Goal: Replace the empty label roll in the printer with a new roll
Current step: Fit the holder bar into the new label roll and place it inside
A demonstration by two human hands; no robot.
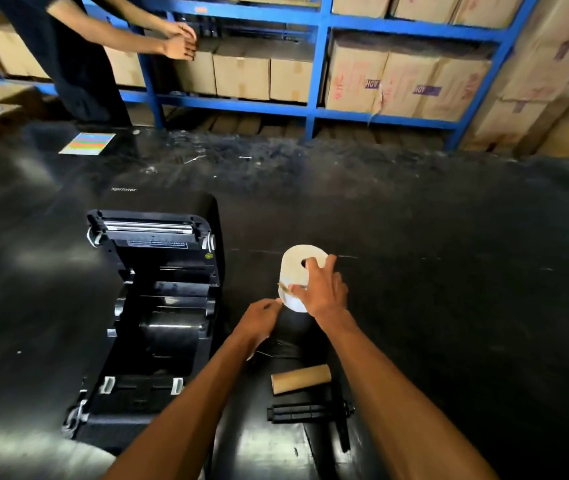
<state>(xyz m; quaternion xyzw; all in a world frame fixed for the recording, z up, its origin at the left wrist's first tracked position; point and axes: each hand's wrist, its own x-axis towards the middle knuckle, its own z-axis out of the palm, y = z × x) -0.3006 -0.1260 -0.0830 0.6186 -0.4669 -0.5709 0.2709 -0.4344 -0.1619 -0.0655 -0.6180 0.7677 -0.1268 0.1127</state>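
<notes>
While the printer (153,323) sits open with its bay empty, the step in hand looks like freeing the sealed end of the new roll (298,271). Head view only.

Doing it well, as a judgement: keep the roll pinned flat so it does not spin, pick at the brown tape (285,287) by its edge, peel along the wrap rather than outward so the first labels do not tear. Only then thread the spindle (309,412) through the core hole, and seat it in the bay with the labels feeding toward the front.

Where things are: roll lies on its flat side on the black table (449,306), just right of the printer, hole up. Empty core (301,378) lies nearer the person, spindle just below it, both apart from the roll. Printer lid is tipped back.

Hands: right hand (324,289) is spread over the roll's near side, fingers fanned, one finger reaching toward the hole, thumb near the tape; it presses or steadies rather than closing round it. Left hand (262,318) is loosely curled, fingertips pinched at the roll's lower left edge by the tape; whether it actually has the tape end, cannot tell. Both forearms reach in from the bottom, right one straighter, left angled across the printer's near corner.

Another person's hands (181,41) are at the blue shelf (317,81) behind, not involved.
</notes>
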